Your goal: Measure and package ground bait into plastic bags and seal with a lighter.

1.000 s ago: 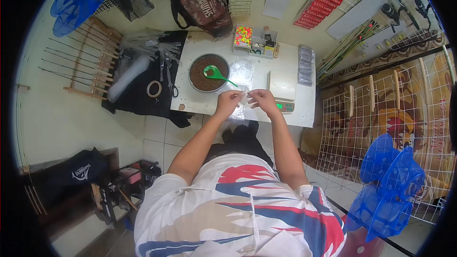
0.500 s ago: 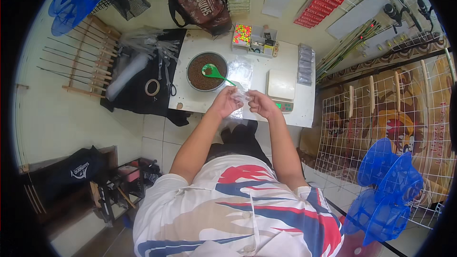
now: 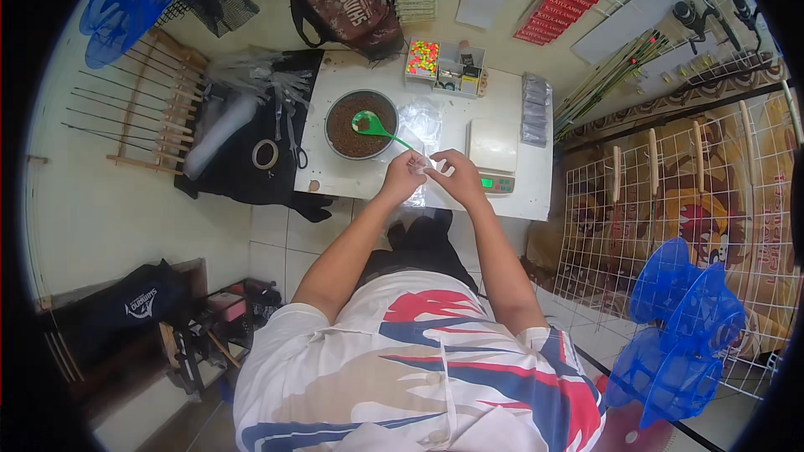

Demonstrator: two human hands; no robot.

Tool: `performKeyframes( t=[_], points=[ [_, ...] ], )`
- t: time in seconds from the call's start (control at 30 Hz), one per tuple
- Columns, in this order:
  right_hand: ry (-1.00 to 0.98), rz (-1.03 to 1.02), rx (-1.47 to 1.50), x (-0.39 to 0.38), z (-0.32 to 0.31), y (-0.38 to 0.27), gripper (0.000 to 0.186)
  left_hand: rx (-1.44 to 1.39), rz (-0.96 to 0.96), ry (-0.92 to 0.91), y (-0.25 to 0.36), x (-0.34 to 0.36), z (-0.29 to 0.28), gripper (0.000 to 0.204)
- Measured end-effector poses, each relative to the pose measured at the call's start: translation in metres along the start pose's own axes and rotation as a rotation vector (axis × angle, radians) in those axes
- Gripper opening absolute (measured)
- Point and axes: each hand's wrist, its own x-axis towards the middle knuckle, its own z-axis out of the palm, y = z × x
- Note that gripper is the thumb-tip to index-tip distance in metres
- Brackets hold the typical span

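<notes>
Close together over the table's front edge, my left hand (image 3: pixel 405 176) and my right hand (image 3: pixel 458 178) pinch a small clear plastic bag (image 3: pixel 424 164) between their fingertips. More clear bags (image 3: pixel 425 115) lie flat on the table just beyond my fingers. To the left stands a round grey bowl (image 3: pixel 328 136) of brown crumbly material (image 3: pixel 353 144). A green spoon (image 3: pixel 371 123) rests in it, its handle reaching toward my left hand. Right of my right hand is a white digital scale (image 3: pixel 492 147) with a lit green display.
Behind the bags sits a divided box (image 3: pixel 450 84) with bright beads and small packs. Dark packets (image 3: pixel 536 109) line the white table's (image 3: pixel 519 206) right side. At left, a tape roll (image 3: pixel 265 154) and scissors (image 3: pixel 301 156) lie on black cloth (image 3: pixel 239 181). Wire racks stand at right.
My right hand has turned, with its fingers drawn in nearer to my left hand at the bag. Both hands have shifted slightly up in the picture. The bowl and spoon remain in place.
</notes>
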Motion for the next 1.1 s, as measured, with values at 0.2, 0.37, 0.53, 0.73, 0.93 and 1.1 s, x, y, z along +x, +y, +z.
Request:
performKeyframes(
  t=[0.2, 0.37, 0.53, 0.73, 0.93, 1.1],
  points=[
    [0.07, 0.002, -0.095, -0.005, 0.007, 0.001, 0.025, 0.266, 0.286, 0.175, 0.013, -0.008, 0.004, 0.028],
    [0.13, 0.181, -0.037, -0.008, 0.005, 0.001, 0.02, 0.571, 0.279, 0.591, 0.037, -0.024, 0.001, 0.027],
    [0.227, 0.023, -0.257, -0.01, 0.007, -0.016, 0.027, 0.491, 0.086, 0.43, 0.04, -0.03, 0.005, 0.016],
    [0.193, -0.046, -0.367, -0.01, 0.009, -0.005, 0.029, 0.593, 0.226, 0.4, 0.044, -0.027, 0.013, 0.013],
    [0.312, 0.167, -0.247, -0.012, 0.011, -0.015, 0.02, 0.677, 0.216, 0.406, 0.044, -0.024, 0.002, 0.012],
    [0.39, -0.026, -0.385, -0.014, 0.012, -0.007, 0.016, 0.652, 0.31, 0.411, 0.045, -0.025, 0.007, 0.012]
  ],
)
